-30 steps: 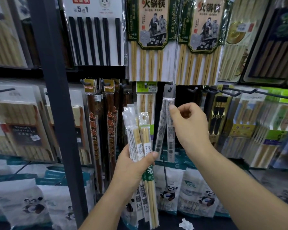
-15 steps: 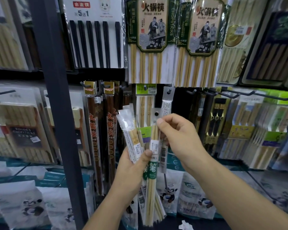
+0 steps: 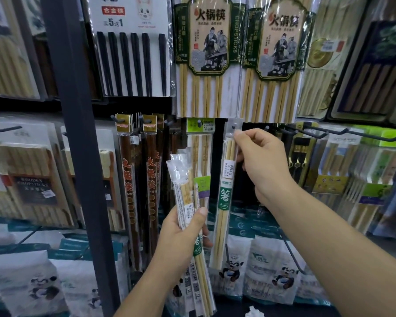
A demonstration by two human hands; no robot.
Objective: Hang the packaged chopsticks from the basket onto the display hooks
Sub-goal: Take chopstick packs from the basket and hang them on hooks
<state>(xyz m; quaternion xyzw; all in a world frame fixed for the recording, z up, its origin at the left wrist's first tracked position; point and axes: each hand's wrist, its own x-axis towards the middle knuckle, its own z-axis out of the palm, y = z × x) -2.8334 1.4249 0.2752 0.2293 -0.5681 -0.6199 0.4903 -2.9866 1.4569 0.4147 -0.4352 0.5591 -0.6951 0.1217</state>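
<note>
Both hands are full: the right hand (image 3: 264, 167) pinches a single packet of chopsticks (image 3: 224, 202) just under its clear tab (image 3: 234, 125), forefinger in front and the other fingers curled behind, while the left hand (image 3: 181, 236) is clenched around a bundle of packets (image 3: 184, 191) held upright lower down and to the left. The single packet hangs nearly straight from the pinch, its top raised to the row of hooks under the big hot-pot chopstick cards (image 3: 206, 53). A dark spot shows in the tab's hole, probably a hook tip, but I cannot tell whether the tab is threaded on yet. More bare hooks (image 3: 318, 132) stick out to the right. No basket is in view. These packets look light, with a couple of thin bamboo pairs in a glossy sleeve. The sticks should keep the body stiff, but the tab is only soft film and will likely fold or twist if pushed. The film also looks slippery, so the bundle could fan out or slide in a loose grip. The best hold seems to be where the right hand has it, high up just below the hole, so the tab stays flat and can be steered squarely onto the hook.
</note>
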